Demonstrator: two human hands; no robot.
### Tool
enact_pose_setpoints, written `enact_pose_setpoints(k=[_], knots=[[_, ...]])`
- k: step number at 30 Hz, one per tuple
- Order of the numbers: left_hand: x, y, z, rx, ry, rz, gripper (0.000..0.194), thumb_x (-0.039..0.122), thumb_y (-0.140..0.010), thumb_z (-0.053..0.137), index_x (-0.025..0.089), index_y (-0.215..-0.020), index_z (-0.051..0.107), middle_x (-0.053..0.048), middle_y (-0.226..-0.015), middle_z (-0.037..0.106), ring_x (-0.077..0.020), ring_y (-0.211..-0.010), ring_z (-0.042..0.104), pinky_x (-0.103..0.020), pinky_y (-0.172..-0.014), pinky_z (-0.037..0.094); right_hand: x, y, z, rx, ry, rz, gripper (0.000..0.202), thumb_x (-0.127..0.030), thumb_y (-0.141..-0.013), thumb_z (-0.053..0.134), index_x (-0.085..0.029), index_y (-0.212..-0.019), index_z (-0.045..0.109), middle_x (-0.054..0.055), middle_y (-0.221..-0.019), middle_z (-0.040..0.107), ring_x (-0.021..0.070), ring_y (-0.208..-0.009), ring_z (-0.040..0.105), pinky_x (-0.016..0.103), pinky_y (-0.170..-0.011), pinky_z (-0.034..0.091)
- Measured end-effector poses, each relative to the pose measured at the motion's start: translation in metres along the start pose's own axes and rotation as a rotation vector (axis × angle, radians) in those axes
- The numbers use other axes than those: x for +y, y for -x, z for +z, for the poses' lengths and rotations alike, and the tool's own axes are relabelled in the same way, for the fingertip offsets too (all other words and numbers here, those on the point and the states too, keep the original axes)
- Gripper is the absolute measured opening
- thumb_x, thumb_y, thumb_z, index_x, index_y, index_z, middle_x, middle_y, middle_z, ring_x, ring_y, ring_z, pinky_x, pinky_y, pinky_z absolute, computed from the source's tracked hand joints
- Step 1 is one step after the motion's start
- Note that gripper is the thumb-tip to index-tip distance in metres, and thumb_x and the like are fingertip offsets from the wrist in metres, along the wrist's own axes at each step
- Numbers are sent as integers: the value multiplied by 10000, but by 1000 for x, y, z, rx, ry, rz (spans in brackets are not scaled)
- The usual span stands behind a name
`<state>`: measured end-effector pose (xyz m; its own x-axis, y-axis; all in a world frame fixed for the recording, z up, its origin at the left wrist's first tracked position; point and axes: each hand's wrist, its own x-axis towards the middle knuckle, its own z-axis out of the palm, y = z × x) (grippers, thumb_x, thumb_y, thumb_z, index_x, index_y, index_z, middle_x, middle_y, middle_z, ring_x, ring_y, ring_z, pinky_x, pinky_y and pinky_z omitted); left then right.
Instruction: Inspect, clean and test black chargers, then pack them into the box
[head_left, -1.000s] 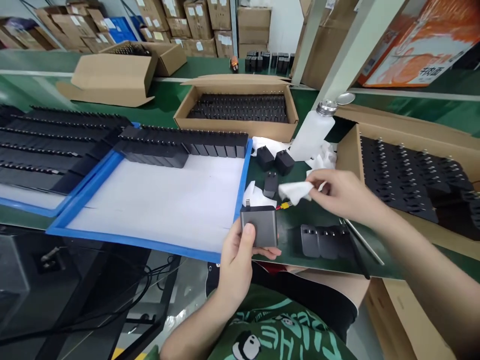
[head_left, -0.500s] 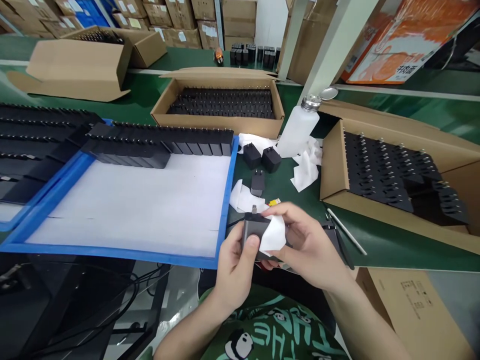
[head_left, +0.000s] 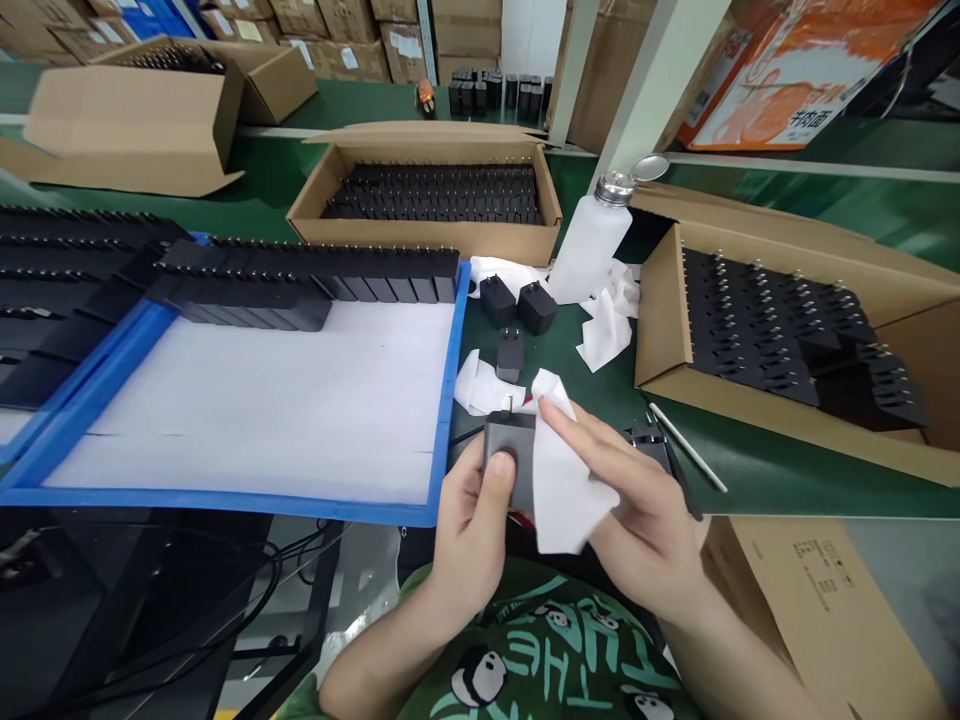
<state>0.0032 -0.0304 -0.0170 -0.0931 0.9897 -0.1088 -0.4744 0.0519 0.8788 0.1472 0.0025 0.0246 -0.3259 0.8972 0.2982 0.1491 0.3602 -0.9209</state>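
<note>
Near the table's front edge, my left hand (head_left: 474, 520) is closed on a black plug adapter (head_left: 511, 436), thumb on its front face and metal prongs pointing up. My right hand (head_left: 637, 490) holds a white cloth (head_left: 564, 480) against the adapter's right side, and the cloth hides part of it. Just beyond my hands stands another black adapter (head_left: 511, 355), with two more (head_left: 537, 307) behind it. Crumpled white cloths (head_left: 606, 330) lie around them.
On the left is a blue-rimmed tray (head_left: 442, 400) with rows of black adapters (head_left: 300, 275). Open cartons of adapters stand behind (head_left: 420, 238) and at the right (head_left: 664, 310). A white bottle (head_left: 589, 250) and a white stick (head_left: 688, 447) are on the table.
The white cloth has opened out and hangs lower along the adapter's right side. My right hand has shifted right and its fingers have straightened. The view has moved slightly.
</note>
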Motion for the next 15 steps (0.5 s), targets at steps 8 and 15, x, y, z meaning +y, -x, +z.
enact_pose_setpoints(k=[8,15], knots=[[2,0,4,-122,-127,-12,309,472,-988,530,193,-1083,623,-27,-789,718,-144,-570,658,-240,-527,558,4,-5,12,193,-285,222,212,-220,-849,726,-318,-1026,788,38,-1123,738,95,-520,622,218,-397,541],[2,1,3,-135,-158,-34,355,520,-958,561,180,-1049,612,-36,-758,716,-159,-570,669,-258,-544,567,14,-5,7,96,-571,395,192,-282,-737,833,-282,-924,786,30,-967,720,119,-456,601,275,-361,533]])
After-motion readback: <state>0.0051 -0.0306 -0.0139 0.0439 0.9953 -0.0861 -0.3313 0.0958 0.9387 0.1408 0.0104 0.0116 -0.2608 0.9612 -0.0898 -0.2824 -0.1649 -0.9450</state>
